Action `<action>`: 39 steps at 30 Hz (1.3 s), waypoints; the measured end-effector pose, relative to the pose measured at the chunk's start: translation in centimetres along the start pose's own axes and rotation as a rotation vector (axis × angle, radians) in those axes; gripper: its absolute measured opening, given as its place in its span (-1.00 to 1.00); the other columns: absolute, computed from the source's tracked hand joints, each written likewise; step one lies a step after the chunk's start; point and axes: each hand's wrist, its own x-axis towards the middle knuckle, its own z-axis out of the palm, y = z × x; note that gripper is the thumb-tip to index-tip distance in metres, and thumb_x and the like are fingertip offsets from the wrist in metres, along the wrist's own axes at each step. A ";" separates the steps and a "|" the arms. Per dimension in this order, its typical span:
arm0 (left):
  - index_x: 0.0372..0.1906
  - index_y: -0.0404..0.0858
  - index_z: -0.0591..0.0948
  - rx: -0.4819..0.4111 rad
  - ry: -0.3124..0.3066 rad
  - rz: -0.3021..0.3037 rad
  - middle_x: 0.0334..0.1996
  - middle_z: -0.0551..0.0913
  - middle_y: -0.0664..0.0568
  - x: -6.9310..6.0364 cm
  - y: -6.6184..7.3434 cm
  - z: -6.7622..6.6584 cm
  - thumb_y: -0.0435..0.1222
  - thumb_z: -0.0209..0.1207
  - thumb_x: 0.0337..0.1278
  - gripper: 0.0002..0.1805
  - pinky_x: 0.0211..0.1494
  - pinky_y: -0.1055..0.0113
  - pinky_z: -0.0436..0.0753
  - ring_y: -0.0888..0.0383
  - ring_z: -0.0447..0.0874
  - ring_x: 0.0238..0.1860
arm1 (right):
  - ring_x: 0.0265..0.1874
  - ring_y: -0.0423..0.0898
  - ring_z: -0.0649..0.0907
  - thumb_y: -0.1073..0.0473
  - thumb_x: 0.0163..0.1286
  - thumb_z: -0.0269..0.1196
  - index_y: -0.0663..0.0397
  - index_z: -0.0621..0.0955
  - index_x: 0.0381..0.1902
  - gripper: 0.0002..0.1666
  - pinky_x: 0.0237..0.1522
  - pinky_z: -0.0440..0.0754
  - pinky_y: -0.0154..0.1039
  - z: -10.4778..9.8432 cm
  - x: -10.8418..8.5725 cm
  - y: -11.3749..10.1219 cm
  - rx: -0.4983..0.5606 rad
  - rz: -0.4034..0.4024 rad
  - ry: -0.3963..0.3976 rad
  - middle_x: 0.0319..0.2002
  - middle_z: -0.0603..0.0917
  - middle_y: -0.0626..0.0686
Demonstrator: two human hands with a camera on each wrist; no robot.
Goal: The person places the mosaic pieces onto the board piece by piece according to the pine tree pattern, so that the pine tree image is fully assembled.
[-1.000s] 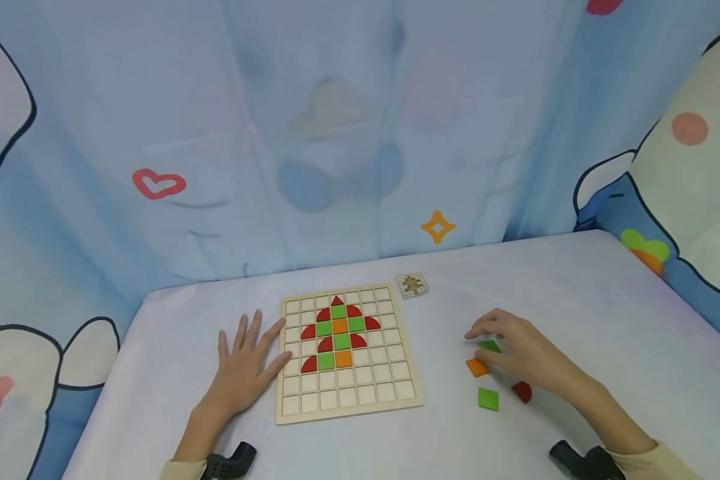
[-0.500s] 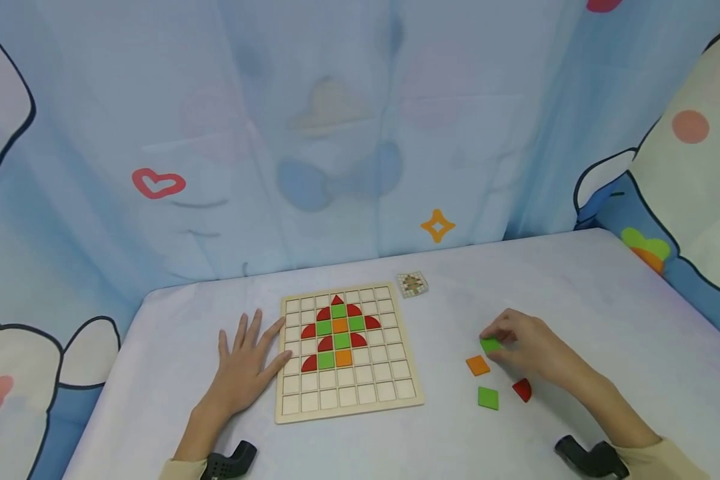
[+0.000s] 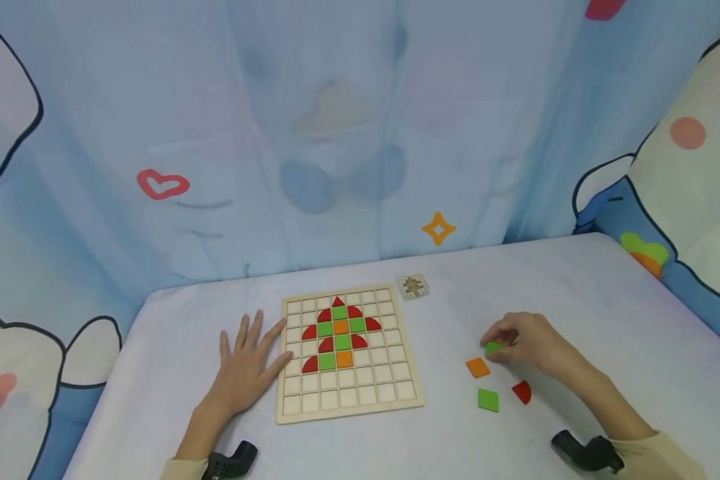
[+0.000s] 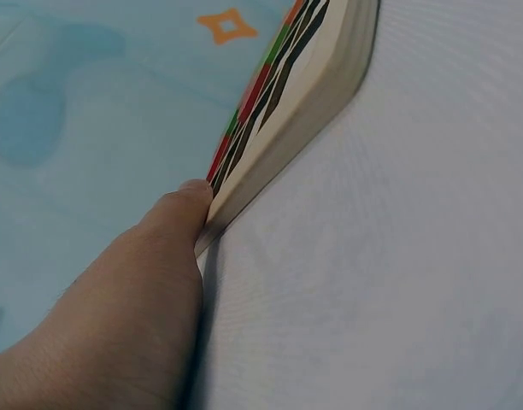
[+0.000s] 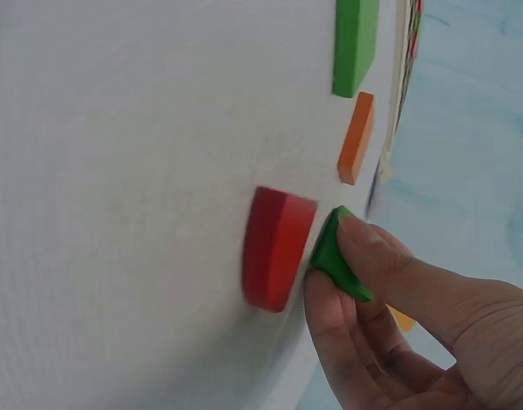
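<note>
A wooden grid board (image 3: 372, 393) lies on the table, with red, green and orange pieces set in several of its squares as a tree-like pattern. My left hand (image 3: 240, 373) rests flat with fingers spread, thumb and index finger touching the board's left edge; the left wrist view shows the thumb against its side. Right of the board, my right hand (image 3: 531, 343) pinches a green tile (image 5: 334, 256) between thumb and fingers. Near it lie an orange square tile (image 3: 477, 367), another green square tile (image 3: 489, 400) and a red quarter-round piece (image 5: 279, 248).
A small pattern card (image 3: 413, 287) lies by the board's top right corner. The table wears a white cloth (image 3: 348, 453), and a blue printed curtain (image 3: 336, 160) hangs behind it. Black wrist devices (image 3: 231, 461) sit by both sleeves.
My right hand has drawn slightly back to the right from above the orange tile and taken the green tile between thumb and fingers. The left hand and board have stayed in place.
</note>
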 end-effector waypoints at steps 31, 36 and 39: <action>0.62 -0.06 0.34 -0.018 -0.012 0.002 0.66 0.03 -0.31 0.0 0.0 0.4 0.15 0.13 0.43 -0.22 0.48 -0.57 -0.29 -0.40 -0.18 0.65 | -0.32 -0.23 0.64 0.47 0.31 0.42 0.20 0.84 -0.23 -0.85 -0.28 0.66 -0.39 9.3 7.3 -13.1 0.198 -0.328 -0.144 -0.29 0.73 -0.02; 0.61 -0.07 0.34 -0.010 -0.007 0.003 0.65 0.03 -0.32 0.0 0.0 0.2 0.14 0.14 0.42 -0.22 0.47 -0.57 -0.28 -0.40 -0.18 0.65 | -0.34 -0.22 0.62 0.47 0.27 0.45 0.20 0.85 -0.27 -0.86 -0.32 0.64 -0.41 9.5 7.5 -13.7 0.142 -0.314 -0.122 -0.34 0.71 -0.06; 0.61 -0.07 0.34 -0.004 -0.003 0.004 0.65 0.03 -0.32 0.0 -0.1 0.1 0.14 0.14 0.42 -0.22 0.47 -0.57 -0.28 -0.40 -0.18 0.65 | -0.35 -0.23 0.60 0.48 0.26 0.45 0.22 0.85 -0.27 -0.86 -0.34 0.62 -0.41 9.6 7.6 -14.1 0.113 -0.312 -0.125 -0.36 0.70 -0.05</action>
